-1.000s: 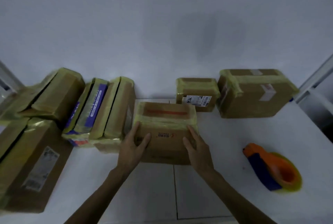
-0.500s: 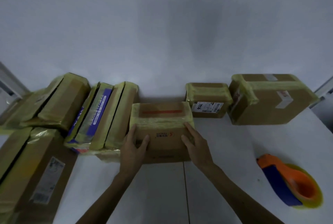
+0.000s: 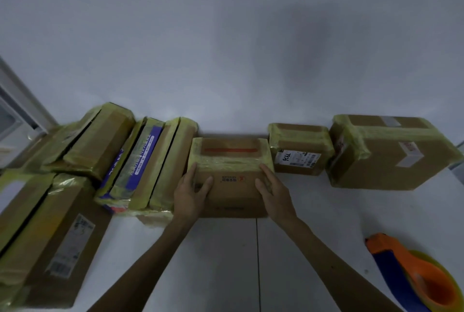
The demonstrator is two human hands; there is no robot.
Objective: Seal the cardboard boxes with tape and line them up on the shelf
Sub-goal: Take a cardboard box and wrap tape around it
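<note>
Head view: the brown cardboard box banded in yellowish tape (image 3: pixel 229 158) has slid back over the last second. It now stands in the row on the white shelf (image 3: pixel 326 211), beside the small labelled carton (image 3: pixel 298 148). The left hand (image 3: pixel 190 191) and right hand (image 3: pixel 273 191) flank its front corners. Their fingers look nearly straight in the dim light, pressing rather than gripping. This box seems almost lined up.

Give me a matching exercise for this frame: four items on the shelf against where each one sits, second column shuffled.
1 tape dispenser
2 red-striped box
3 small white-labelled box
4 blue-printed box

A between left hand and right hand
B near right of the shelf
C at the wall, right of 2
D leaning, left of both hands

Pairs: 1-B, 2-A, 3-C, 4-D
</note>
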